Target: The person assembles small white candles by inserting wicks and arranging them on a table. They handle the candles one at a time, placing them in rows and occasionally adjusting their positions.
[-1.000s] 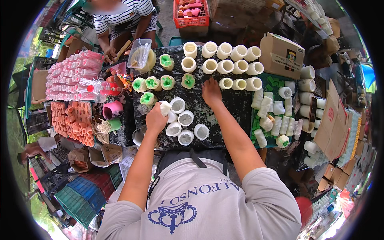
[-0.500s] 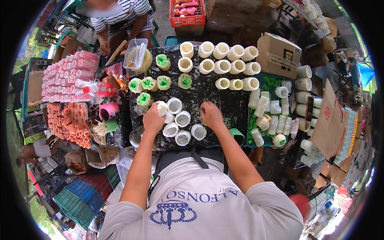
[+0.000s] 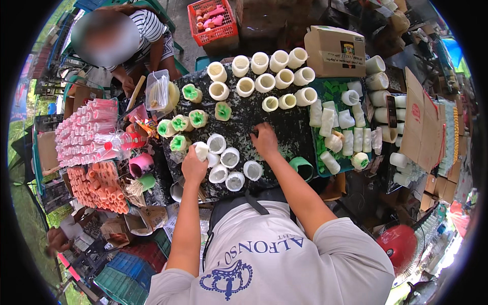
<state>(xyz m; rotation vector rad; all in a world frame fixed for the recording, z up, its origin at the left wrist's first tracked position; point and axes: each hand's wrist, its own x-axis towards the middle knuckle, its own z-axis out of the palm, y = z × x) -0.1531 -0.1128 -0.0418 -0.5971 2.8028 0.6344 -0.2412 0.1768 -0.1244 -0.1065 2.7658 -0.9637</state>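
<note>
My left hand [image 3: 194,165] is closed around a white lump [image 3: 201,151], whose exact kind I cannot make out. Just right of it stands a cluster of hollow white cups [image 3: 230,157], several together, with a white cup [image 3: 252,170] slightly apart. My right hand [image 3: 265,140] rests low over the black, white-flecked tabletop [image 3: 239,127], fingers loosely bent and the thumb apart; nothing shows in it. Beyond the left hand are several cream pieces with green hollow centres [image 3: 180,123]. Rows of cream hollow cylinders [image 3: 265,82] stand at the far side.
A green tray [image 3: 321,147] with white rolls and green bits lies right, beside a cardboard box [image 3: 335,53]. At left are pink tubes [image 3: 86,127], orange pieces [image 3: 96,188] and a bottle [image 3: 124,142]. A person [image 3: 150,35] sits at far left; a red crate [image 3: 212,23] stands beyond.
The whole view has turned and shifted slightly. My right hand's fingers have loosened from a closed curl, its thumb now apart. My left hand still holds the white lump.
</note>
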